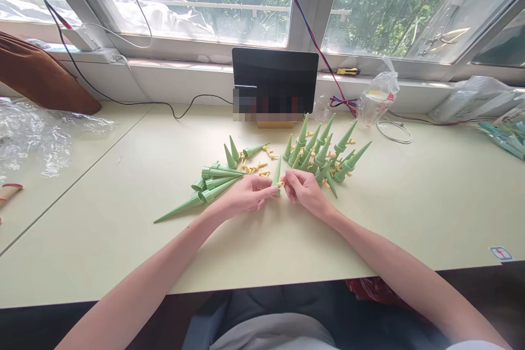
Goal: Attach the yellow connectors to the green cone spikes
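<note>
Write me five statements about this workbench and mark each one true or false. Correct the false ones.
1. The left hand holds a green, tapered plastic spike. True.
2. That spike's tip points down at the table. False: its tip points up.
3. The right hand has its fingertips close to a small yellow plastic fitting at that spike. True.
4. Every other green spike lies on its side. False: many stand tip-up in a cluster by the right hand.
5. A flat, black, rectangular screen stands at the far side of the pale-yellow table. True.
</note>
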Demonstrator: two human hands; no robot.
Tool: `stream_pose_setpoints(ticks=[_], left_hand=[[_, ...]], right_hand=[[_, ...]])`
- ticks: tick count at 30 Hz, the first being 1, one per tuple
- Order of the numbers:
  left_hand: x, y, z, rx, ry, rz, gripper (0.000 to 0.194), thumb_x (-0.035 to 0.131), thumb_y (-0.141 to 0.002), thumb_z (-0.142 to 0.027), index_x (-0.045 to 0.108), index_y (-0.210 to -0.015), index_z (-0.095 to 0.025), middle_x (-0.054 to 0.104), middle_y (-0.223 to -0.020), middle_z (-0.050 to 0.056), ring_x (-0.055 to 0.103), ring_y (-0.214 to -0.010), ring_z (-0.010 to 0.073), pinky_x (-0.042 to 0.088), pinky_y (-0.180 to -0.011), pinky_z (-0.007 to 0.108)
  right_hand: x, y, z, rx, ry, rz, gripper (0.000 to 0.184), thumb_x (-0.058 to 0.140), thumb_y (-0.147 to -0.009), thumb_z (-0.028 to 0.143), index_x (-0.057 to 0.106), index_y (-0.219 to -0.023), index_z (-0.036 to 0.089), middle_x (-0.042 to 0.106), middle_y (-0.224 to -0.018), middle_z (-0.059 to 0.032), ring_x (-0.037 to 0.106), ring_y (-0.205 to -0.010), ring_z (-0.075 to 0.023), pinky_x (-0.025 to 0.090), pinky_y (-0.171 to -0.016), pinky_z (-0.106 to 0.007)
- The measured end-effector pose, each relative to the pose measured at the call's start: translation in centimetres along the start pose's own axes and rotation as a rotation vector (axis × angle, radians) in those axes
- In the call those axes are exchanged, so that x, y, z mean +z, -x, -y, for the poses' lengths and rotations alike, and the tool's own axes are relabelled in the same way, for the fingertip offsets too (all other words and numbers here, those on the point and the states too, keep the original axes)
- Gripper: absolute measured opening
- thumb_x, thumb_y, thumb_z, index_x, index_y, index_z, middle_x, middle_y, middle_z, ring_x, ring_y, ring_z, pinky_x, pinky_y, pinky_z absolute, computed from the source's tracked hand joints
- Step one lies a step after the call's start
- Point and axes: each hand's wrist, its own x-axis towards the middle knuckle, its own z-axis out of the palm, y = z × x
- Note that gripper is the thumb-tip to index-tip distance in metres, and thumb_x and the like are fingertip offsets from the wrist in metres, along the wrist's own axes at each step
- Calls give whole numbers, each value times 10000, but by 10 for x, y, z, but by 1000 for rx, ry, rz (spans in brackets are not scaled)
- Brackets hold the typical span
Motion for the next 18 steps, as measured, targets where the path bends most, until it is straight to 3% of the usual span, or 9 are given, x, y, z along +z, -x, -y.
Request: stream_pose_setpoints(ticks=[5,8,12,18], left_hand=[[-2,-2,-1,37,-49,-306,430,668,-823,-546,674,-999,-153,648,-709,35,518,-527,99,346,-439,201],[-3,-3,0,64,-86,-459,511,698,-798,-534,611,-1141,-167,686,-787,49,643,-663,166,427,-497,220],[-2,-3,3,120,-226,-460,510,679,-810,-520,573,-1161,-165,646,-684,9,661,-654,181,465,-578,252],[0,-4,8,198,-466,-439,442,618,-859,-476,555,-1175,-173,491,-566,-73,468,-496,105,353,-525,228]], right_hand=[[1,1,1,-63,32,-149,346,541,-937,549,513,-850,216,538,-687,38,454,-449,-89,365,-440,-252],[0,1,-1,-80,72,-141,330,533,-947,530,484,-846,220,569,-719,28,476,-464,-93,375,-459,-254],[0,1,-5,-93,127,-133,328,535,-950,515,498,-828,213,565,-704,18,478,-495,-103,375,-483,-255],[0,1,-2,-80,172,-156,391,478,-970,533,465,-738,219,536,-638,19,467,-506,-116,377,-503,-264]])
